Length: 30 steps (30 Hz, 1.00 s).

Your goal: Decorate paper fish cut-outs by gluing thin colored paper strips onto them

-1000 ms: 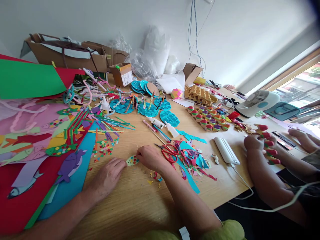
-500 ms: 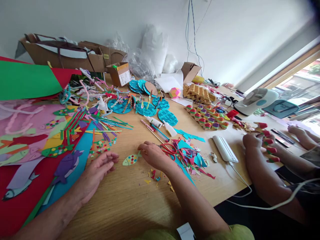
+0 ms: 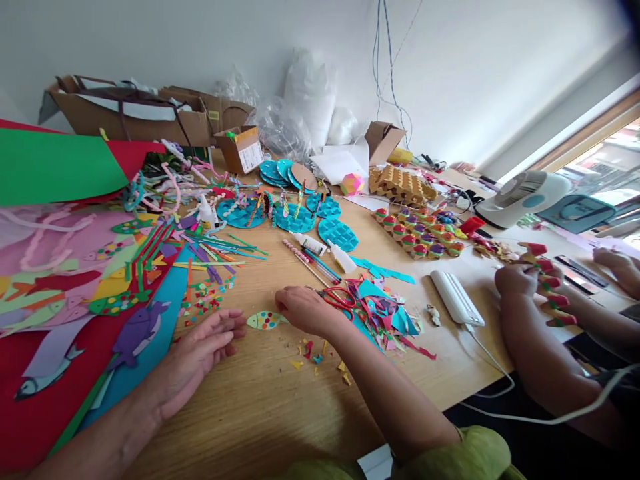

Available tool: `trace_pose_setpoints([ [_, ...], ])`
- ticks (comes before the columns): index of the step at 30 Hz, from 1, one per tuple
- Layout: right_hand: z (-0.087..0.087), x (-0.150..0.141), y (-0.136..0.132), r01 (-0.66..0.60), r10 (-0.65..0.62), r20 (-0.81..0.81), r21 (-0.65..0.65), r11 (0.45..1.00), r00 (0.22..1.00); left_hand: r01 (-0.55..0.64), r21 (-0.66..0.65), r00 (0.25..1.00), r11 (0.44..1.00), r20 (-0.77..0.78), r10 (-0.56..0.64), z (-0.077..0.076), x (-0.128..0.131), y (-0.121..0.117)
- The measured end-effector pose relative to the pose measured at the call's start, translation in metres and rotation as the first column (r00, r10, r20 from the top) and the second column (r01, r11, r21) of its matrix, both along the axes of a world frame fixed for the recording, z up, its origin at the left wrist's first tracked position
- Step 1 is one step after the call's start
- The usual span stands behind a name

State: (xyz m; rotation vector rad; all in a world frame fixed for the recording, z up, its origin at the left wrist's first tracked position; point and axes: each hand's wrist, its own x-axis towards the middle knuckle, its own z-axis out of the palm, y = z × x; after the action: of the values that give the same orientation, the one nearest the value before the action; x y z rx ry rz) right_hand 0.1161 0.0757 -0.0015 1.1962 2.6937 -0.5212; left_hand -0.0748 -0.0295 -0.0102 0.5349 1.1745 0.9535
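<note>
Left hand [image 3: 200,357] loosely open and empty, right hand's [image 3: 305,311] fingers bent at the tail of a spotted paper fish [image 3: 264,321], hold unclear, fish flat on the table [image 3: 240,407] between both hands, scissors [image 3: 340,298] just beyond the right wrist.

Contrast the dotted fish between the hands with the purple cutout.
The dotted fish is pale with coloured spots; the purple cutout shows none. The dotted fish is smaller than the purple cutout. The dotted fish lies on the table, the purple cutout on coloured sheets. Both look flat.
</note>
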Motion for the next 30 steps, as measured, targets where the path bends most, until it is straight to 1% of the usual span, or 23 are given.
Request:
trace_pose_setpoints([
  [4, -0.005, 0.004, -0.002, 0.051, -0.052, -0.043, -0.024, 0.998, 0.998, 0.030, 0.035, 1.000, 0.999, -0.008, -0.030, -0.003, -0.001, 0.005],
  [7, -0.004, 0.009, -0.004, 0.078, -0.080, -0.108, -0.026, 0.997, 0.991, 0.046, 0.073, 0.998, 0.996, -0.050, -0.042, -0.004, -0.002, 0.008],
  [9, 0.000, 0.011, -0.006, 0.083, -0.085, -0.161, -0.020, 0.996, 0.983, 0.021, 0.121, 0.993, 0.992, -0.120, -0.006, -0.005, -0.004, 0.012],
  [12, 0.010, 0.011, -0.009, 0.064, -0.063, -0.234, -0.002, 0.998, 0.970, -0.046, 0.207, 0.965, 0.977, -0.245, 0.097, -0.006, -0.006, 0.019],
  [14, 0.020, 0.011, -0.012, 0.036, -0.029, -0.283, 0.019, 0.999, 0.959, -0.084, 0.233, 0.951, 0.969, -0.271, 0.147, -0.006, -0.006, 0.024],
  [16, 0.032, 0.009, -0.015, -0.003, 0.018, -0.329, 0.048, 0.999, 0.944, -0.116, 0.231, 0.963, 0.966, -0.212, 0.166, -0.007, -0.004, 0.027],
  [19, 0.053, 0.006, -0.020, -0.071, 0.094, -0.387, 0.075, 0.995, 0.917, -0.142, 0.192, 0.989, 0.971, -0.013, 0.147, -0.005, 0.003, 0.031],
  [21, 0.065, 0.005, -0.022, -0.106, 0.125, -0.440, 0.068, 0.992, 0.889, -0.134, 0.114, 0.982, 0.984, 0.149, 0.116, -0.003, 0.008, 0.031],
  [23, 0.072, 0.004, -0.022, -0.129, 0.135, -0.502, 0.047, 0.991, 0.854, -0.106, 0.038, 0.953, 0.994, 0.290, 0.091, 0.002, 0.013, 0.030],
  [24, 0.072, 0.004, -0.021, -0.131, 0.127, -0.530, 0.030, 0.991, 0.838, -0.094, 0.017, 0.937, 0.995, 0.338, 0.083, 0.004, 0.014, 0.030],
  [26, 0.068, 0.005, -0.018, -0.103, 0.069, -0.574, -0.028, 0.994, 0.816, -0.110, 0.030, 0.927, 0.993, 0.363, 0.092, 0.010, 0.016, 0.028],
  [28, 0.056, 0.006, -0.015, -0.057, -0.030, -0.606, -0.124, 0.991, 0.795, -0.167, 0.079, 0.939, 0.983, 0.316, 0.134, 0.015, 0.017, 0.026],
  [30, 0.042, 0.007, -0.012, -0.038, -0.120, -0.633, -0.230, 0.973, 0.765, -0.207, 0.135, 0.957, 0.969, 0.235, 0.171, 0.018, 0.017, 0.025],
])
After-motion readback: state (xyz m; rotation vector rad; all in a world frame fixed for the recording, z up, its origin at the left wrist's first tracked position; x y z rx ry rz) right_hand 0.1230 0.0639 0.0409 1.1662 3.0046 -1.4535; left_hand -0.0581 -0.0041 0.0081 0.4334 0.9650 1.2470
